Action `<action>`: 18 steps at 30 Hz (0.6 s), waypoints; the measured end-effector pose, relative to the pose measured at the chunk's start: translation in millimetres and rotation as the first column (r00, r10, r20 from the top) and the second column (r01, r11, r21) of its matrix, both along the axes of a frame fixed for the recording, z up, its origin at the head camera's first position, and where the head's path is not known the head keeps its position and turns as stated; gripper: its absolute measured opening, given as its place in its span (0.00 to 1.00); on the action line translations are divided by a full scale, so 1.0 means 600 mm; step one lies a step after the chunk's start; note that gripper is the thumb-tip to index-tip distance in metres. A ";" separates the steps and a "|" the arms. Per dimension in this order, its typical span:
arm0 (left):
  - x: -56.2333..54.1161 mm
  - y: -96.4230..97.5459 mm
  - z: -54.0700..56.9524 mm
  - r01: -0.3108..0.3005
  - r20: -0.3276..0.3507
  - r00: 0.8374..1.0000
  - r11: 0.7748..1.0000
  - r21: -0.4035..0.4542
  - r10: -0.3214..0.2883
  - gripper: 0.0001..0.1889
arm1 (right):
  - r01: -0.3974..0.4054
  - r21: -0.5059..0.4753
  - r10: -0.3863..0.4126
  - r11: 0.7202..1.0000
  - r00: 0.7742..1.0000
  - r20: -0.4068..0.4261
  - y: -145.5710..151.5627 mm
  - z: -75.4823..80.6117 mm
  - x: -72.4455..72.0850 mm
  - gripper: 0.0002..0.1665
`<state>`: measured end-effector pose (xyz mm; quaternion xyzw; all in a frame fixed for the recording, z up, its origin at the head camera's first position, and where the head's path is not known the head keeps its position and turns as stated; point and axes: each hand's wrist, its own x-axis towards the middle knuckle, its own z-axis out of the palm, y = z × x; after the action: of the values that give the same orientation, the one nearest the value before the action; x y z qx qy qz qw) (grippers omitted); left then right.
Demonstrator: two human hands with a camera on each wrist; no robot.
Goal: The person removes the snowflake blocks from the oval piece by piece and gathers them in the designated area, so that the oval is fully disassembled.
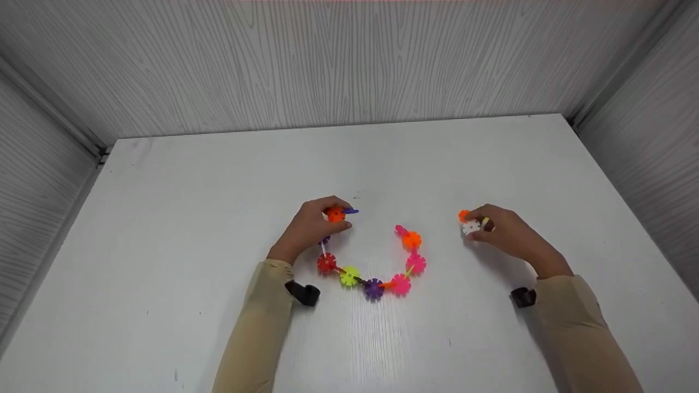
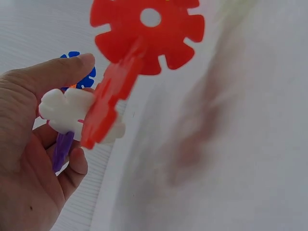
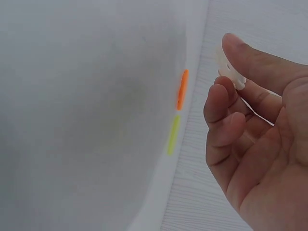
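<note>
Head view: left hand grips one end of the disc chain; right hand pinches a white disc. Linking step apparently; next move likely calls for slot alignment.

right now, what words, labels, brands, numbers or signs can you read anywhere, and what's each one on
None can be read.
Chain of colourful notched plastic discs in the left hand: no lettering shows.
White notched plastic disc in the right hand: none shows.
Small dark marks on the white tabletop: too small to make out.
</note>
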<state>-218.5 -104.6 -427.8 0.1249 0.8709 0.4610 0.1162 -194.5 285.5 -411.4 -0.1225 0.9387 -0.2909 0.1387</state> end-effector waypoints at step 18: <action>0.001 -0.003 -0.003 0.055 0.018 0.998 0.998 0.015 -0.055 0.18 | -0.001 0.042 -0.003 0.999 0.996 0.090 0.006 -0.004 0.006 0.24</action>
<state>-217.9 -106.5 -429.5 0.1453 0.8627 0.4650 0.1358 -190.9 288.9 -413.7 -0.1056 0.9375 -0.2763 0.1833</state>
